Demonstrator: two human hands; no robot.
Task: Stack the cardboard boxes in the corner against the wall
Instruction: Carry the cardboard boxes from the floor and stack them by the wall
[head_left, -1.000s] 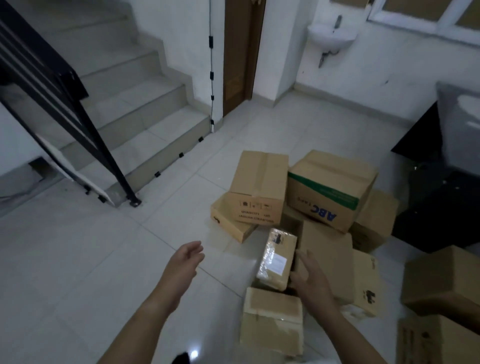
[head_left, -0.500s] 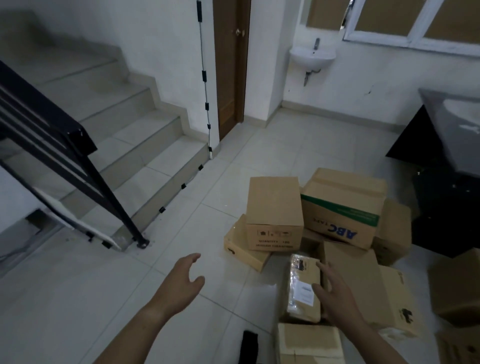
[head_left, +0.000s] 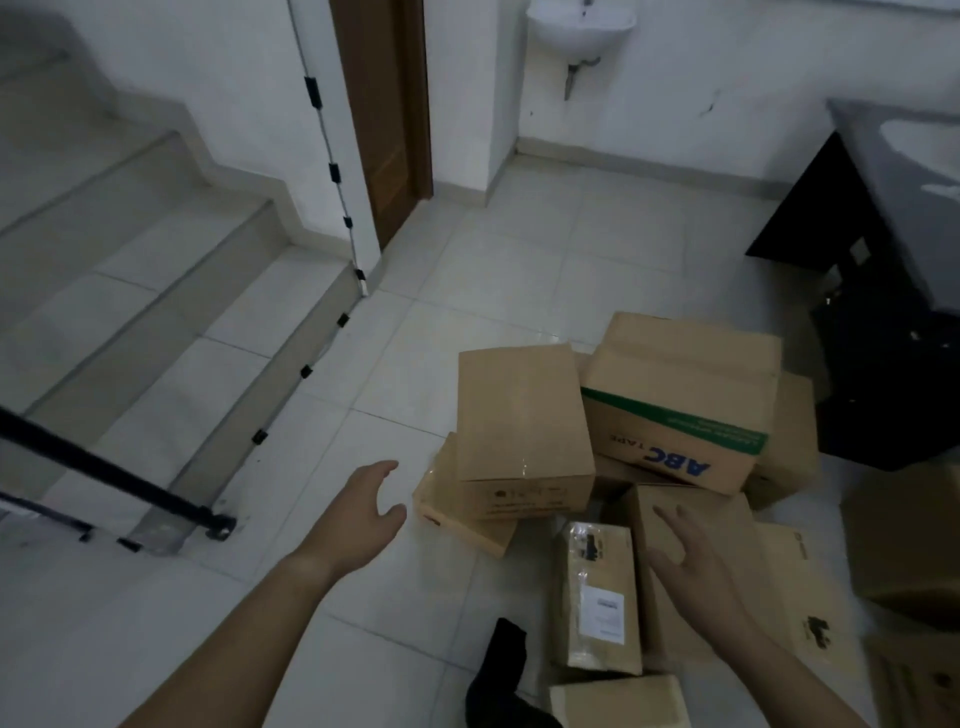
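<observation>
Cardboard boxes (head_left: 524, 421) lie heaped on the floor (head_left: 467, 270) at lower right of the frame. The left hand (head_left: 363, 512) and right hand (head_left: 693, 564) hover over them, fingers spread, holding nothing.

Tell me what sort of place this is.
Probably a stairwell hall in a house or small building: tiled stairs with a black railing, a wooden door, and a wall-mounted sink.

- looks like a house's ground-floor hallway
- tiled stairs (head_left: 156, 291) with black railing (head_left: 104, 467) on the left
- wooden door (head_left: 384, 104), small wall sink (head_left: 579, 21) up top
</observation>
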